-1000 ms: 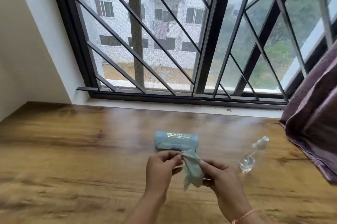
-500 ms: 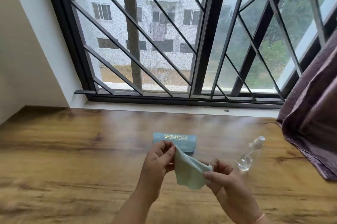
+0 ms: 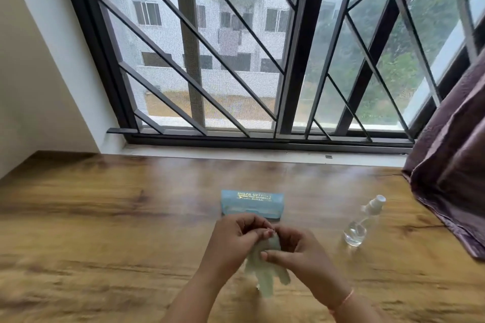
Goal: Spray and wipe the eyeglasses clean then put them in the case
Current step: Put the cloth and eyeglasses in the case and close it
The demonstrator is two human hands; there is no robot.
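Both hands — left hand [image 3: 231, 240], right hand [image 3: 301, 251] — pinch a pale cloth [image 3: 265, 272] with curled fingers above the worktop [image 3: 105, 230], case [image 3: 252, 203] just behind, spray bottle [image 3: 363, 221] to the right.

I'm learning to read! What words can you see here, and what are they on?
"SHILPA OPTI…": gold print, top line on the blue case; its end is blurred.
Two smaller gold lines below it: too blurred to read.
Spray bottle: no readable label.
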